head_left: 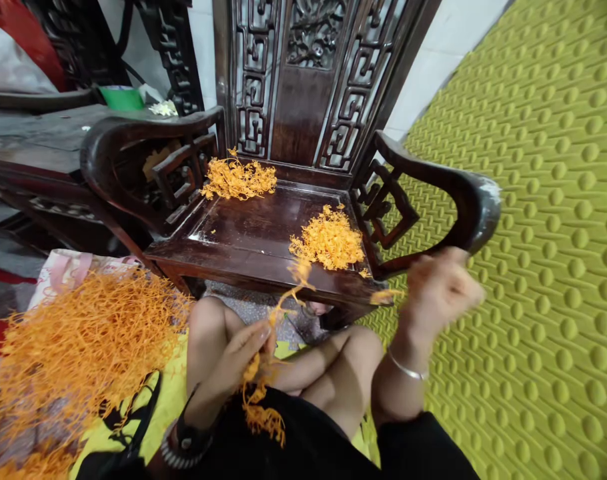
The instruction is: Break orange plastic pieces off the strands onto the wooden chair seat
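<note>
My left hand (248, 350) is above my crossed legs, its thumb and fingers pinched on an orange strand (278, 310). The strand looks like moulded plastic with curly, branched ends. One part rises toward the chair seat, and a clump (264, 420) hangs below the hand over my dark clothing. Raised on the right, in front of the chair's armrest, my right hand (441, 293) is smeared by motion; its fingers look curled, but what they hold cannot be made out. Just left of it is a small blurred orange piece (386, 296).
A dark carved wooden chair (253, 223) faces me. Two orange heaps lie on its seat, one at back left (239, 179), one at front right (329, 239). A large tangled orange pile (93, 340) covers the left floor. Yellow bumpy matting (543, 300) fills the right side.
</note>
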{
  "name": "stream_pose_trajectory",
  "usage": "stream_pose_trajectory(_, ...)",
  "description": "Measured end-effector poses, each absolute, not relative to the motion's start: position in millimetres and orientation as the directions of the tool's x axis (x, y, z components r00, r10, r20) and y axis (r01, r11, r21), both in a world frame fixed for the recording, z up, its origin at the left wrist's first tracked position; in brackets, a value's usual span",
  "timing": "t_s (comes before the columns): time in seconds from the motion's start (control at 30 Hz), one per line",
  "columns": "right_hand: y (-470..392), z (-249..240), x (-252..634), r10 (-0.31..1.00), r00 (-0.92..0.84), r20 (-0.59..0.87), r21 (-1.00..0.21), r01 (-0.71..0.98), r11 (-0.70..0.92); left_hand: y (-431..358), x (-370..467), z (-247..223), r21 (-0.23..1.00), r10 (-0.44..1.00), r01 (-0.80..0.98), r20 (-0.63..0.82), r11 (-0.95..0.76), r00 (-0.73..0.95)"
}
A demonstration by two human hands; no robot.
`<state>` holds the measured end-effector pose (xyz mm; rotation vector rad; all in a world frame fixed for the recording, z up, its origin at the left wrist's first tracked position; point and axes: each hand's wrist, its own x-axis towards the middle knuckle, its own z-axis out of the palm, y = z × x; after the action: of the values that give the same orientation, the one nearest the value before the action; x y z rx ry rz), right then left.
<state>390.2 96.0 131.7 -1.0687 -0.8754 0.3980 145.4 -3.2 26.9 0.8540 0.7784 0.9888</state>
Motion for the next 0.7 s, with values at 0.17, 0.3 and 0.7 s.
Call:
stream_pose_trajectory(0.17, 195.5, 104.9, 390.0, 0.769, 0.242, 0.592, -0.660, 0.693, 0.291, 17.4, 160.9, 42.9, 0.878, 0.961, -0.453, -0.031, 0.157, 0.274)
stream_pose_trajectory(0.3, 240.0, 85.4, 401.6, 0.864, 0.218, 0.453, -0.510, 0.858, 0.052, 23.7, 158.2, 41.5, 0.844, 0.984, -0.512, -0.096, 0.161, 0.151)
stream_pose_trajectory(0.7, 134.7, -45.4, 342.5, 0.811, -0.395, 0.431, -0.491, 0.652, 0.578, 1.5, 71.5, 36.6, 0.685, 0.969, -0.727, -0.146, -0.048, -0.202)
